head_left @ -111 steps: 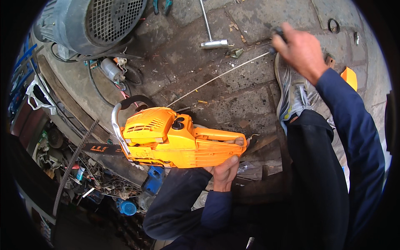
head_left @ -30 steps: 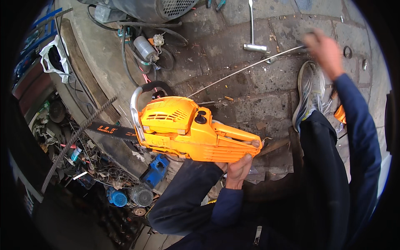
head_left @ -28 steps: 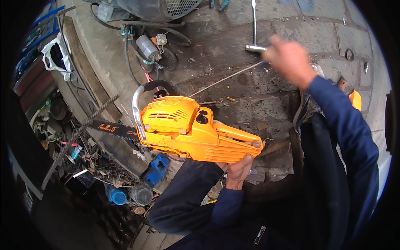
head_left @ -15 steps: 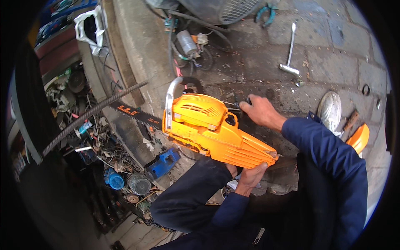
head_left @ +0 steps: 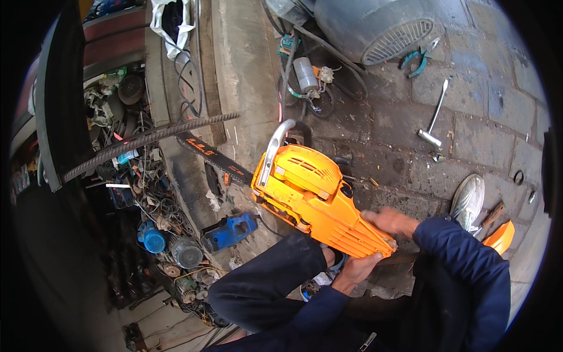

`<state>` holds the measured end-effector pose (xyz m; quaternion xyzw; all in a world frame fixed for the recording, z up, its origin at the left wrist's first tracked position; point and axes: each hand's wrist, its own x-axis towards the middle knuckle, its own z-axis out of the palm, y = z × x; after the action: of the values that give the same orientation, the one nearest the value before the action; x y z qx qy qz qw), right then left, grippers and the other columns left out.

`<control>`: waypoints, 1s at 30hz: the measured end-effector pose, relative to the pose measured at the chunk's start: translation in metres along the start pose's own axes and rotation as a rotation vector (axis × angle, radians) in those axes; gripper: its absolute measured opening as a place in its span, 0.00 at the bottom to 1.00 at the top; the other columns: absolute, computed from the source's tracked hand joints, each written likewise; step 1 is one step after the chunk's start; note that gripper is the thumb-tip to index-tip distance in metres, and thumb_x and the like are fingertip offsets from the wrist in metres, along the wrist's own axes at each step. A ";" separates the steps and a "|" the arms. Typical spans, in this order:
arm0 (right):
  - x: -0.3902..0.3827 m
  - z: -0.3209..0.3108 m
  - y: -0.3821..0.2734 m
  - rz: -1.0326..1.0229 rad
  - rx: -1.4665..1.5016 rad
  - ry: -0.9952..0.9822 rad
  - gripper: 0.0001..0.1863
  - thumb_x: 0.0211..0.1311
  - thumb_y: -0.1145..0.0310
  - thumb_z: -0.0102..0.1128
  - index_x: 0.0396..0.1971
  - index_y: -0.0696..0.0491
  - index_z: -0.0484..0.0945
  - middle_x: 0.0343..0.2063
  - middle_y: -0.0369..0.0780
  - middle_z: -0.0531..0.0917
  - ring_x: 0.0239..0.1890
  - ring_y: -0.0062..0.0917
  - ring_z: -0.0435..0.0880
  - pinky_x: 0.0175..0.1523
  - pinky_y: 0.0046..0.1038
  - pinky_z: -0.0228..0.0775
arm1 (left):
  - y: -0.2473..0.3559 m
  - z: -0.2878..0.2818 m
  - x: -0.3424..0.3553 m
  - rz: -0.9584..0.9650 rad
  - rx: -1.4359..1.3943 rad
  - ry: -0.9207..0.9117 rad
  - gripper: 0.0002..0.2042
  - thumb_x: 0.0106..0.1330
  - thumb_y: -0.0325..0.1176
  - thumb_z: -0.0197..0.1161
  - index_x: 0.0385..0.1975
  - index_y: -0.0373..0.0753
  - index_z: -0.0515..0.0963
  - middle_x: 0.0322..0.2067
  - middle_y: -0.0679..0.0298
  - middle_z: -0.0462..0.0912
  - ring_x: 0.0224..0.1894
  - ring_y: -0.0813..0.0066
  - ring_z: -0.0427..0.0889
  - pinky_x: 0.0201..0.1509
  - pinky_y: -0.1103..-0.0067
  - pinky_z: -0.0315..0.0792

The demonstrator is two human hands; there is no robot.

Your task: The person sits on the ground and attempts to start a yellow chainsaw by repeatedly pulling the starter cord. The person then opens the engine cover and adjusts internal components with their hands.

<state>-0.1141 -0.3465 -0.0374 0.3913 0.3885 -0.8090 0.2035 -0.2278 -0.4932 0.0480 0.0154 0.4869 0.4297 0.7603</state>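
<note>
An orange chainsaw point(head_left: 328, 199) lies tilted across my legs, its dark guide bar point(head_left: 214, 156) and toothed chain pointing to the upper left. My left hand point(head_left: 358, 271) grips the rear end of its housing from below, the thumb along the lower corner. At the rear's other side, my right hand point(head_left: 392, 223) is against or just beside the housing. Its fingers are blurred and partly hidden, so what they hold cannot be made out. A silver front handle point(head_left: 275, 146) curves over the saw. A thin rod point(head_left: 353, 178) shows beyond the housing.
A ribbed steel bar point(head_left: 146, 139) crosses near the guide bar tip. A blue tool casing point(head_left: 230, 230) and motors point(head_left: 186, 251) lie left. Pliers point(head_left: 417, 61), a T-shaped wrench point(head_left: 434, 126) and a grey motor-like body point(head_left: 375, 29) are on the paving. An orange cover point(head_left: 499, 237) lies right.
My right hand has moved back along the saw, from beside its middle to its rear end. The whole view has shifted; my left hand keeps its hold.
</note>
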 end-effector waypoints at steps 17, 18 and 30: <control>0.014 0.053 0.035 -0.045 0.658 -0.121 0.22 0.70 0.57 0.69 0.45 0.65 0.85 0.29 0.44 0.89 0.22 0.26 0.87 0.25 0.28 0.77 | 0.011 0.037 -0.038 -0.087 -0.228 0.277 0.25 0.75 0.22 0.58 0.70 0.29 0.62 0.64 0.49 0.76 0.70 0.57 0.73 0.78 0.61 0.64; 0.007 0.044 0.029 -0.031 0.702 -0.153 0.22 0.70 0.58 0.68 0.46 0.65 0.85 0.32 0.44 0.90 0.25 0.27 0.88 0.28 0.29 0.79 | 0.032 0.048 -0.051 -0.153 -0.163 0.351 0.24 0.75 0.23 0.59 0.68 0.29 0.64 0.64 0.50 0.77 0.69 0.60 0.74 0.76 0.63 0.66; 0.005 0.022 0.029 -0.116 -0.023 0.203 0.48 0.71 0.27 0.44 0.49 0.67 0.83 0.45 0.60 0.86 0.55 0.54 0.84 0.58 0.44 0.75 | 0.380 0.098 0.077 0.306 1.754 0.658 0.23 0.71 0.42 0.66 0.56 0.28 0.78 0.50 0.51 0.86 0.52 0.67 0.85 0.58 0.72 0.77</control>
<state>-0.1089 -0.3821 -0.0462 0.4460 0.4383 -0.7710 0.1205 -0.3848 -0.1635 0.2113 0.5225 0.8187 -0.0115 0.2380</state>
